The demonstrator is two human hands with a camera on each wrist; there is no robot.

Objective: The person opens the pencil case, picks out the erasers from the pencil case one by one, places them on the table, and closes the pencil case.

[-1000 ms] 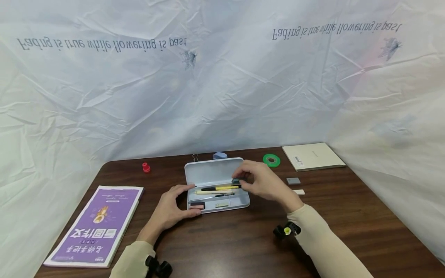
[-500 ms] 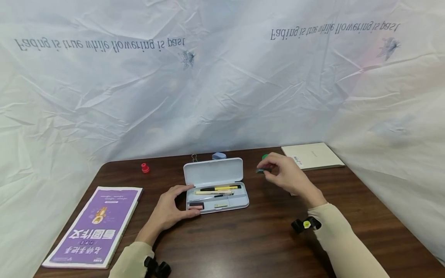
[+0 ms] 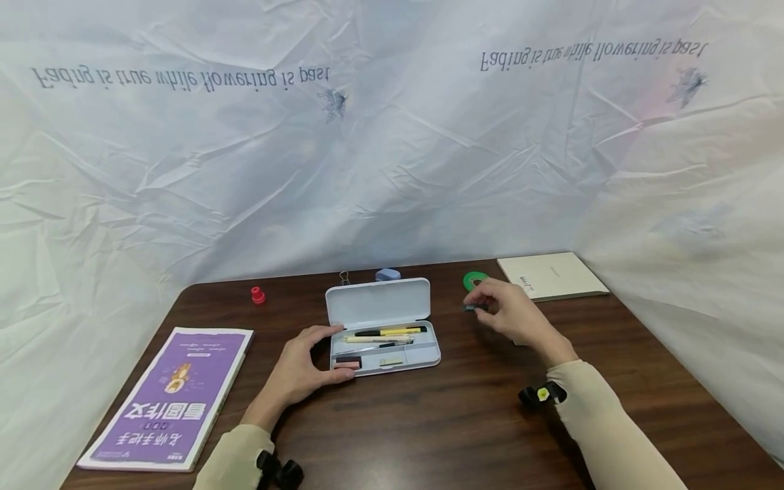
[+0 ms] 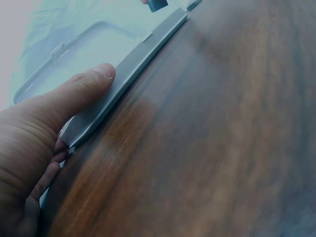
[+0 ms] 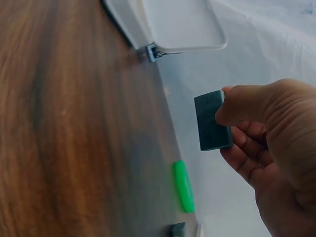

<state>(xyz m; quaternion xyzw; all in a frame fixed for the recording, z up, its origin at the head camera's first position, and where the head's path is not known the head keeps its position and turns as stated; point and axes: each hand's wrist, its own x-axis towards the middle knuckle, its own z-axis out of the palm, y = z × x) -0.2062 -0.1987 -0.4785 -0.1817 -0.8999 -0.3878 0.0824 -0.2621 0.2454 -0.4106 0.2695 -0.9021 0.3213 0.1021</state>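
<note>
My left hand (image 3: 297,364) grips the left end of an open pale pencil case (image 3: 422,355), its thumb (image 4: 94,84) against the front wall. Inside lie a yellow-and-black pen (image 3: 401,331), a whitish pen (image 3: 375,339), a slim dark-tipped pen, a pink-and-black block (image 3: 348,363) and a small pale-yellow piece (image 3: 390,361). To the right of the case, my right hand (image 3: 517,316) pinches a dark green-grey eraser (image 5: 210,123) between thumb and fingers, above the table. In the head view the fingers cover part of this eraser.
A green tape roll (image 3: 474,280) lies just behind my right hand. A cream notebook (image 3: 554,275) is at the back right, a purple book (image 3: 171,398) at left. A red piece (image 3: 257,295), binder clip (image 3: 344,278) and blue object (image 3: 388,274) sit along the back.
My right hand has carried the dark eraser from above the case to the right, then slightly lower. My left hand keeps its hold on the case.
</note>
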